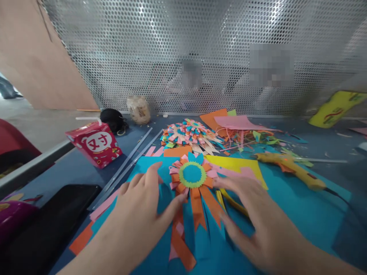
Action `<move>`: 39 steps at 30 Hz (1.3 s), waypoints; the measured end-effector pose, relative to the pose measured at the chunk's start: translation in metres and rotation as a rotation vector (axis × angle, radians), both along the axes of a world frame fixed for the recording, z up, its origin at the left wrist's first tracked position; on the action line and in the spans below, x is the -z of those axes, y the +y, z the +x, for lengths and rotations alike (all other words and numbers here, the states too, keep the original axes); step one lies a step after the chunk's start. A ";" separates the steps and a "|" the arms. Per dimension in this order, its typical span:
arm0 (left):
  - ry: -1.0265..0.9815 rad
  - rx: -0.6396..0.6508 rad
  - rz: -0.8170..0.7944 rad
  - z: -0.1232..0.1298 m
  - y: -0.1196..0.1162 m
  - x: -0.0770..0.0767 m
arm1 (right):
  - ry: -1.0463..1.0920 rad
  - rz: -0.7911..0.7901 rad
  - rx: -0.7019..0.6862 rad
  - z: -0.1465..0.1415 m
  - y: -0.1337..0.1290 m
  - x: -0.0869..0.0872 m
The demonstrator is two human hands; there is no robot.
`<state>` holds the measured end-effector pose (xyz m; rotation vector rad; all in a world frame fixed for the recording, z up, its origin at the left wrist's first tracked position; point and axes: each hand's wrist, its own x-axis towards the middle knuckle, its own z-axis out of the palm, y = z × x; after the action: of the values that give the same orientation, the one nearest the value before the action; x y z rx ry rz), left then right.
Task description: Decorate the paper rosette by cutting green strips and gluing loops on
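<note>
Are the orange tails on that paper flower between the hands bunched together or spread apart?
Spread apart: below the paper flower, two orange tails angle away from each other, with blue showing between them.

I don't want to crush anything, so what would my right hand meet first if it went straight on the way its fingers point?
Most likely the orange-and-pink paper rosette: your right hand points at its edge, though depth makes it hard to tell whether they already touch.

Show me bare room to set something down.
Bare patches: blue sheet between the right hand and glue gun; dark tabletop between the phone and red drink box. Crowded: behind the rosette, with other rosettes and paper scraps.
</note>
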<state>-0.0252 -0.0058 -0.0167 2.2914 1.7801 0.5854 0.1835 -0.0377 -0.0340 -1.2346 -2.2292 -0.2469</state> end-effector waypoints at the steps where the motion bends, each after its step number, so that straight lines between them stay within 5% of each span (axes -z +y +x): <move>1: -0.020 -0.008 -0.019 0.002 0.003 0.001 | 0.010 -0.040 0.081 0.002 0.003 0.001; 7: -0.352 -0.046 -0.162 0.016 0.020 0.012 | 0.004 -0.081 0.160 0.003 0.013 0.008; 11: -0.665 0.026 -0.120 0.015 0.031 0.018 | 0.026 -0.068 0.157 0.001 0.011 0.004; 16: -1.031 0.034 -0.191 0.013 0.030 0.003 | 0.140 -0.109 0.235 0.004 0.010 -0.001; 22: -1.253 0.056 -0.246 0.015 0.024 -0.031 | 0.732 -0.386 0.081 0.005 0.018 -0.006; 26: -1.358 0.210 -0.231 0.021 0.023 -0.045 | 1.237 -0.688 -0.136 0.001 0.025 -0.020; 29: -1.386 0.330 -0.245 0.030 0.021 -0.051 | 1.363 -0.832 -0.273 -0.002 0.024 -0.035; 32: -1.418 0.375 -0.273 0.038 0.018 -0.049 | 1.357 -0.790 -0.305 -0.002 0.021 -0.046; 39: -1.333 0.382 -0.642 0.039 0.012 -0.021 | 1.159 -0.543 -0.042 0.004 0.022 -0.039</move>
<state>0.0141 0.0058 0.0046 1.1543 0.6760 0.9362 0.1878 -0.0156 0.0047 -1.1211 -1.2854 0.9235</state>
